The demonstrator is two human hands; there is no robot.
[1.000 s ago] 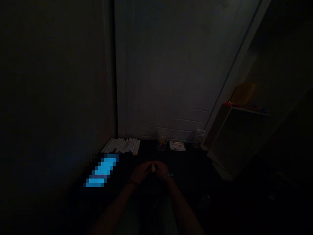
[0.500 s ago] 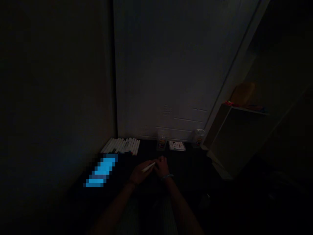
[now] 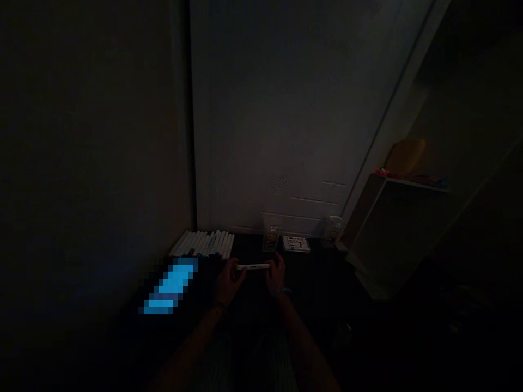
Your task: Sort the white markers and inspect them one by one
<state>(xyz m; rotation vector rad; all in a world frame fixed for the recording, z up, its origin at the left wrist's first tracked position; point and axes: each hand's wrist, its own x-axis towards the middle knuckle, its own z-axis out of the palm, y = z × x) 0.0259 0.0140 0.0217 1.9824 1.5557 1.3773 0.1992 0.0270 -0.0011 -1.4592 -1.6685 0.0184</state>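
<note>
Very dark frame; little showed beyond the lower centre. You held a white marker (image 3: 253,267) level between both hands, its long axis running left to right across the frame. Your left hand (image 3: 230,281) was closed on the left end, your right hand (image 3: 276,276) closed on the right end. Neither hand was nearer; each had an end, and the barrel spanned the gap between them. The marker sat lower centre, above a dark desk (image 3: 318,283).

Beyond the hands, toward the wall, a row of white markers (image 3: 204,243) lay side by side, left of centre, well apart from the one you held. Right of the row stood two small boxes (image 3: 286,240), labels unreadable. A blue blurred patch (image 3: 169,286) glowed just left of your left hand.

Hard to make out: whether the marker had a cap on, which end was the tip, and how your fingers lay on it. Forearms faded into black at the lower edge. A shelf (image 3: 408,182) at right held dim coloured things, not identifiable.
</note>
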